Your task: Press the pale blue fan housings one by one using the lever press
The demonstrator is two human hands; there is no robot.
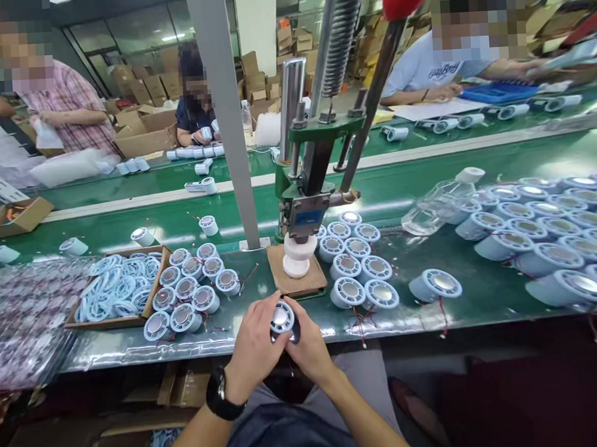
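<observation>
Between my left hand (255, 342) and my right hand (309, 343) is a light blue fan housing (282, 317), round with a slotted rim and a silver centre. Fingers of both hands wrap round its sides, just in front of the hand press (303, 216). The press's white round head (297, 257) stands over a brown base plate (297, 270). Similar housings with thin red and black wires stand in a group (192, 289) to the left and another (361, 267) to the right of the press. A black watch is on my left wrist.
A cardboard box (155, 301) of light blue rings stands at the left. A clear plastic bottle (440, 203) lies near many housings (550, 257) at the right. A grey post (228, 120) rises behind the bench. Co-workers sit or stand across the green conveyor (178, 213).
</observation>
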